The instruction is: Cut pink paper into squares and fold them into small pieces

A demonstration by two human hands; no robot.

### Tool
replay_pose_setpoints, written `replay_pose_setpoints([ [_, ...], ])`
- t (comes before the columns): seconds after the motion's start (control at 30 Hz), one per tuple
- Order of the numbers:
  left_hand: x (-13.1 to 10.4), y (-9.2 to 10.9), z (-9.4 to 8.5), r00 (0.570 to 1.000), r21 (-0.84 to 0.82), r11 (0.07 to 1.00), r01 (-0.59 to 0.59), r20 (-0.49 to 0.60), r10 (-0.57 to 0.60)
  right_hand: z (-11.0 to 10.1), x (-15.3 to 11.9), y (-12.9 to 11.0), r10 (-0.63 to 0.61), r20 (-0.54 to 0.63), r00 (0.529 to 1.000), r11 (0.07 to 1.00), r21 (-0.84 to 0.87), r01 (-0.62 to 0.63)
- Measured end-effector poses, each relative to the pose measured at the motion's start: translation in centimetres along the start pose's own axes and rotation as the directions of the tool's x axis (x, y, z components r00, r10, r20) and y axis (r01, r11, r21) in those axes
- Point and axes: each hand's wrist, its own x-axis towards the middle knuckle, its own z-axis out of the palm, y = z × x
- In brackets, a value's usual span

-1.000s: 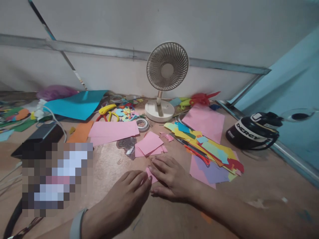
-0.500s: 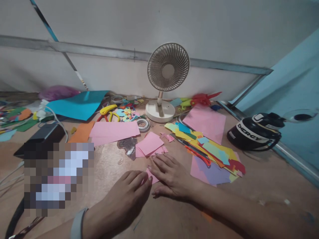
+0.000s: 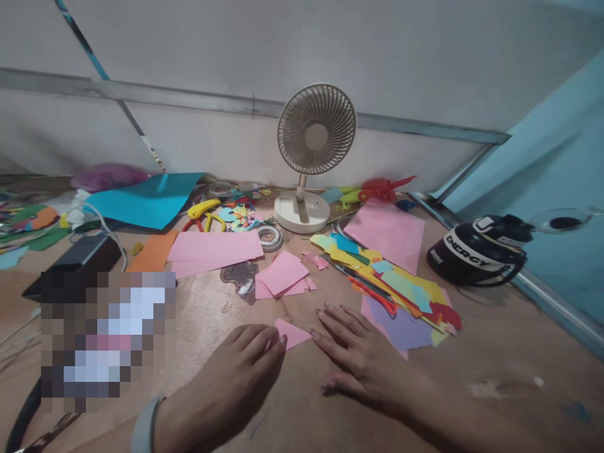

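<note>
A small folded piece of pink paper point(image 3: 291, 335) lies on the table between my hands, its right end narrowing to a point. My left hand point(image 3: 248, 362) grips its left side between thumb and fingers, which cover that part. My right hand point(image 3: 352, 349) rests palm down with its fingers spread, the index fingertip at the paper's right tip. Just beyond are several pink paper pieces point(image 3: 283, 275), stacked unevenly, with small pink scraps point(image 3: 317, 259) beside them.
Scissors with orange handles point(image 3: 372, 294) lie against a heap of coloured paper point(image 3: 406, 283) at right. A white fan point(image 3: 302, 214) stands at the back, a black jug point(image 3: 476, 255) at far right. Pink sheets point(image 3: 214, 251), tape point(image 3: 270, 238) and a black box point(image 3: 89, 258) are on the left.
My right hand has slid to the right, off the pink paper's upper part, uncovering its pointed end. My left hand keeps its hold on the left side.
</note>
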Motion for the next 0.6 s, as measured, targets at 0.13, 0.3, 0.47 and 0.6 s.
replay_pose_setpoints([
  [0.13, -0.1, 0.0, 0.2, 1.000, 0.016, 1.000, -0.012, -0.015, 0.012, -0.5, 1.7, -0.8, 0.187, -0.027, 0.982, 0.951, 0.255, -0.174],
  [0.3, 0.1, 0.0, -0.2, 1.000, 0.015, 1.000, -0.019, -0.005, 0.019, -0.8, 5.2, -2.2, 0.448, 0.160, 0.879, 0.800, 0.367, -0.475],
  [0.47, 0.3, 0.2, -0.7, 0.999, -0.031, 0.999, -0.017, -0.031, 0.016, -0.1, 5.6, -3.4, 0.413, 0.198, 0.889, 0.789, 0.410, -0.458],
  [0.6, 0.2, 0.2, -0.5, 1.000, -0.056, 0.998, 0.004, -0.020, -0.005, 0.4, 5.3, -3.6, 0.431, 0.221, 0.875, 0.753, 0.447, -0.483],
])
